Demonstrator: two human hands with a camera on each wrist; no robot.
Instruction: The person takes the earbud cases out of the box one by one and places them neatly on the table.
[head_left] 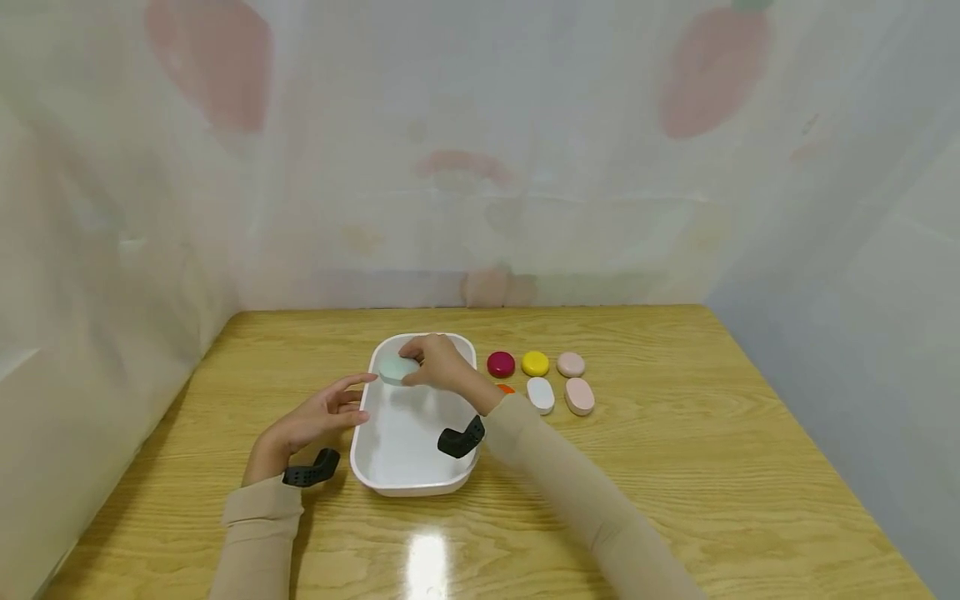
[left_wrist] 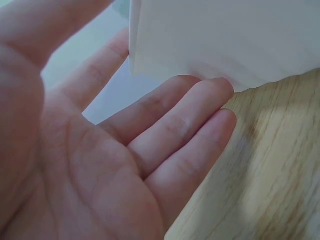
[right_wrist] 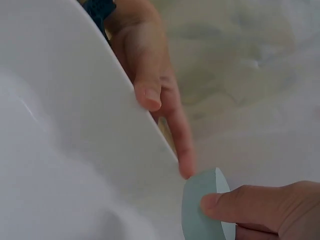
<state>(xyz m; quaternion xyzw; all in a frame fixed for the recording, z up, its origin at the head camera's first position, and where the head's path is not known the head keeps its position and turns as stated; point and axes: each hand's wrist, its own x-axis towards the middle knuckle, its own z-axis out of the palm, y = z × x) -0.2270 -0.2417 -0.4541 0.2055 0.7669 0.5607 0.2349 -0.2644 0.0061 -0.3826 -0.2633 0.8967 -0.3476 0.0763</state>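
Observation:
A pale green soap bar (head_left: 395, 369) is pinched between the thumb and fingers of my right hand (head_left: 437, 363), over the far left part of a white rectangular basin (head_left: 412, 488). In the right wrist view, the thumb presses on the flat face of the soap bar (right_wrist: 200, 205), and the basin's inner wall (right_wrist: 110, 120) is beside it. My left hand (head_left: 322, 415) is at the basin's left side, its fingers loosely extended. Its fingertips are right at the outer wall (left_wrist: 200, 45) in the left wrist view, with the thumb at the rim.
To the basin's right lie dark red (head_left: 501, 364), yellow (head_left: 536, 363) and pale pink (head_left: 571, 364) round bars. Nearer are an orange piece (head_left: 506, 388), partly hidden by my right arm, a white oval bar (head_left: 540, 395) and a pink oval bar (head_left: 580, 396). Curtains surround the wooden table (head_left: 712, 467).

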